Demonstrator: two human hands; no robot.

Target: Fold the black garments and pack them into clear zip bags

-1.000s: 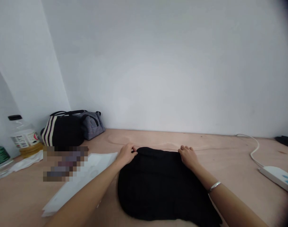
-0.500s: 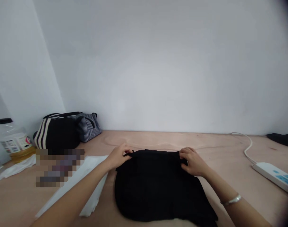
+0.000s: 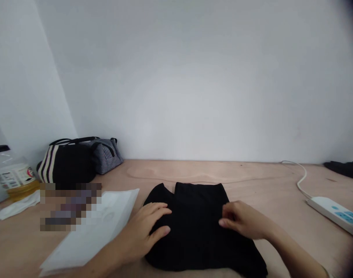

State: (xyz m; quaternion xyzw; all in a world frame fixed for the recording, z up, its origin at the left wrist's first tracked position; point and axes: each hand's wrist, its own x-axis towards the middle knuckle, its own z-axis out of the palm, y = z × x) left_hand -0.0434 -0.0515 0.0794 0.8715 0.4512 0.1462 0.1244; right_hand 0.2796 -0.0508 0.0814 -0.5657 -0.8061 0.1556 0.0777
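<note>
A piece of black cloth (image 3: 196, 235) lies on the wooden table in front of me, with a notch in its far edge left of centre. My left hand (image 3: 149, 227) is over the cloth's left side, its fingers spread and nothing held. On the right side of the cloth is my right hand (image 3: 240, 220), its fingers curled in toward the thumb; whether cloth is pinched between them is hidden.
White paper sheets (image 3: 95, 227) lie left of the cloth. Behind them stand a black and striped bag (image 3: 75, 162) and a bottle of yellow liquid (image 3: 17, 177). A white power strip (image 3: 335, 214) with a cord and another dark cloth (image 3: 344, 169) are at the right.
Both hands have left the cloth's far edge and moved nearer to me. My left hand has let go and opened. The far edge now lies flatter, with the notch showing.
</note>
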